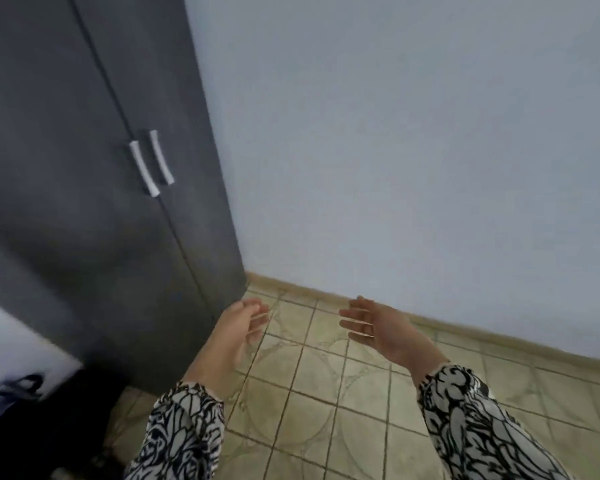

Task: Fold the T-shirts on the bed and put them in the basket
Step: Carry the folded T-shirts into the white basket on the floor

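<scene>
So at this point both my hands were up in the lower middle of the frame with nothing in them. My left hand [238, 327] sat just left of centre, fingers loose and slightly spread, pointing toward the right. My right hand [374, 325] was a bit to the right of it, palm facing in, fingers straight-ish and relaxed, holding nothing either. The two were apart, palms roughly facing each other. Both arms had those black-and-white patterned sleeves [465, 410] running off the bottom edge.

Honestly, no T-shirts, bed or basket anywhere in shot, so I couldn't tell where they were. What I got instead was a dark grey wardrobe [84, 168] filling the left side, two pale handles [151, 162] side by side on its doors, a light blue wall [395, 133] across the upper right, and beige floor tiles [326, 393] below. Something white and blurry [18, 348] poked in at the lower left edge, couldn't make it out.
</scene>
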